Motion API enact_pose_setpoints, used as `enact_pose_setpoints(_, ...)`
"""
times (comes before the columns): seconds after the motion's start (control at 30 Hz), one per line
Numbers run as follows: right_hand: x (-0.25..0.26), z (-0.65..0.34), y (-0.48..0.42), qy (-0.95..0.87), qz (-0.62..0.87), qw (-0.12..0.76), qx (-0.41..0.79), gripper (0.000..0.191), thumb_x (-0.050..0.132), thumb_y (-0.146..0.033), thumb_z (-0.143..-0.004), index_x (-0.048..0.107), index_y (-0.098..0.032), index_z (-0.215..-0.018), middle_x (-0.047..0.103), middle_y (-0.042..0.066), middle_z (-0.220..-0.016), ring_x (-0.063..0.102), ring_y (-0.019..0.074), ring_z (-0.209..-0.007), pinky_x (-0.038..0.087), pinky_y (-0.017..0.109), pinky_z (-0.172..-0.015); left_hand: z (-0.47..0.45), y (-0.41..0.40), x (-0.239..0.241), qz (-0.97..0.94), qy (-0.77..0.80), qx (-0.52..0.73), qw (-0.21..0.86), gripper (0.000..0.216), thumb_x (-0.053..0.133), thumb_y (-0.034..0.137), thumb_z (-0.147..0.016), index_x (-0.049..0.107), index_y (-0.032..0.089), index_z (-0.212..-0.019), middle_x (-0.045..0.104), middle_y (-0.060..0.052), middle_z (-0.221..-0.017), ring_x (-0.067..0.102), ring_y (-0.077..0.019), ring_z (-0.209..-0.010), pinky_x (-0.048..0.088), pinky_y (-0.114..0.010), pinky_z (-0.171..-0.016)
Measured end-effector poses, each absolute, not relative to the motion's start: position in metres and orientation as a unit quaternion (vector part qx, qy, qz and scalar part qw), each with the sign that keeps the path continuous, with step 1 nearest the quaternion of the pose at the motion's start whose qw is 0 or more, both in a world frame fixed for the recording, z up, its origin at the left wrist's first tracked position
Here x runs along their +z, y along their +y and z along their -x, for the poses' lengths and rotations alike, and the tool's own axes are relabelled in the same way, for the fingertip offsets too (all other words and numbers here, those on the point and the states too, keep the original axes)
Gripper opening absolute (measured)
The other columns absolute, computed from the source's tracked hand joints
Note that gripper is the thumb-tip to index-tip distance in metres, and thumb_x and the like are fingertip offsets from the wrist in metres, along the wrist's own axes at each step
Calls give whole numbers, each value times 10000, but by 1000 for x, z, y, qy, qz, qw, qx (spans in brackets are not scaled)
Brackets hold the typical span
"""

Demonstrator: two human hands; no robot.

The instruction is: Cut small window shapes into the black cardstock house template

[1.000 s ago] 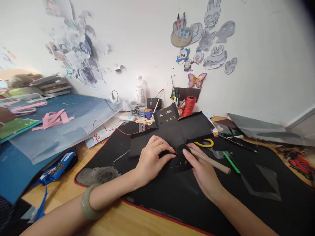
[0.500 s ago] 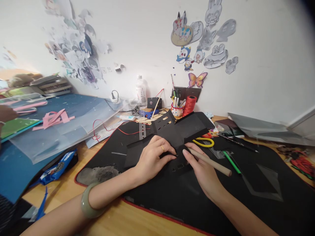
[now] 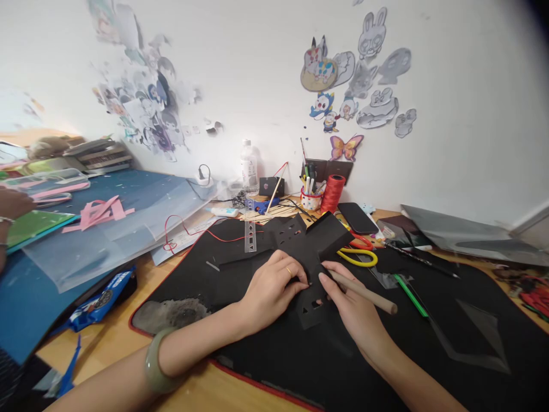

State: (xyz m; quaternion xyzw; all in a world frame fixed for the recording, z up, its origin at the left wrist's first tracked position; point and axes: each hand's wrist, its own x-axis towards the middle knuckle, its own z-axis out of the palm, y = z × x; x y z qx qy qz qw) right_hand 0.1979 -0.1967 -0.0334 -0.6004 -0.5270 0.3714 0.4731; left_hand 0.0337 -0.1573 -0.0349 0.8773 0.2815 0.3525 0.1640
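Note:
A black card cut-out [image 3: 295,243] with folded flaps and small punched shapes lies on the black desk mat [image 3: 266,355]. My left hand [image 3: 277,289], a ring on one finger, pinches the card near its middle with thumb and fingertips. My right hand [image 3: 355,303] is closed around a beige round stick [image 3: 369,294], its thumb and fingertips at the card's right edge. The fingertips partly hide the card between the two hands. Just beyond the right hand lie scissors with yellow handles [image 3: 360,257]. A clear stencil ruler [image 3: 250,232] is behind the card.
Behind the mat stand a pen cup [image 3: 311,200], a red thread spool [image 3: 333,194] and a bottle [image 3: 249,166]. A phone [image 3: 358,218] and a green cutter-like strip [image 3: 410,296] lie right. Another person's hand [image 3: 15,203] is at far left, near pink strips [image 3: 100,213].
The card has tilted and shifted slightly, baring the phone behind it and more of its punched lower flap. Both hands keep their hold. The view has shifted a little.

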Motion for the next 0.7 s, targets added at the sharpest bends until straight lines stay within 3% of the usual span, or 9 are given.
enact_pose_setpoints(0.43,-38,-200,-198,-541,586,449,403,250,500,-410,-773,516,-219,-935,544,8,-877,550,128,-692,514,227,-603,-36,-163,-38,-863,321,328,209,74,497,116,-829,480,171,-783,535,8,-781,441,-132,-807,394,-225,-697)
enact_pose_setpoints(0.7,-39,-199,-199,-548,586,449,393,200,518,-390,-768,497,-214,-859,488,-36,-700,490,94,-584,445,185,-541,-38,-169,-39,-858,344,324,204,79,470,117,-838,461,176,-786,526,13,-781,432,-135,-792,387,-231,-678)
